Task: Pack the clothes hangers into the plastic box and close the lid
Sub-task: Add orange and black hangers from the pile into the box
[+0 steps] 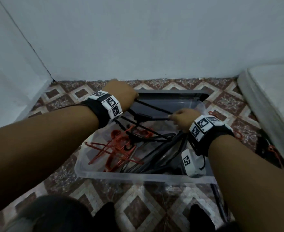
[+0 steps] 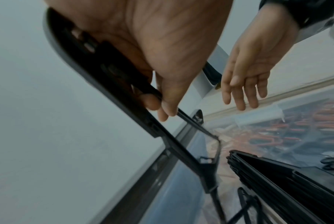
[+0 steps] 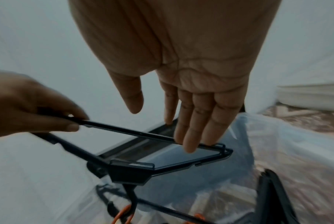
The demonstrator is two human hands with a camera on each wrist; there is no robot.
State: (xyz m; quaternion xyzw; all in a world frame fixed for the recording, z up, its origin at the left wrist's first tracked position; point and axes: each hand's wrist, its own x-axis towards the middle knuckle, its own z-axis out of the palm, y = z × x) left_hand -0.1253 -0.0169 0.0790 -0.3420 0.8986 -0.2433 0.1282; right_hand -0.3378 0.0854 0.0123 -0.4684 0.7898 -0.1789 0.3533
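Above the plastic box (image 1: 137,177), left hand (image 1: 121,91) grips one black hanger (image 3: 162,159) (right hand (image 1: 182,119) flat).

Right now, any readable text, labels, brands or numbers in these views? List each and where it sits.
None readable.
Wristband tags on the left wrist and on the right: black-and-white square marker patterns, no words; tiny marks beside them too small to read.
Plastic box, black hanger, red hangers: no print visible.

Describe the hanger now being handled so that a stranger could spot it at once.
Find the clear box on the tiled floor. Above its far end, a black hanger is held in the air. Unlike the black and red hangers lying inside, the left hand pinches it and the right hand touches it.
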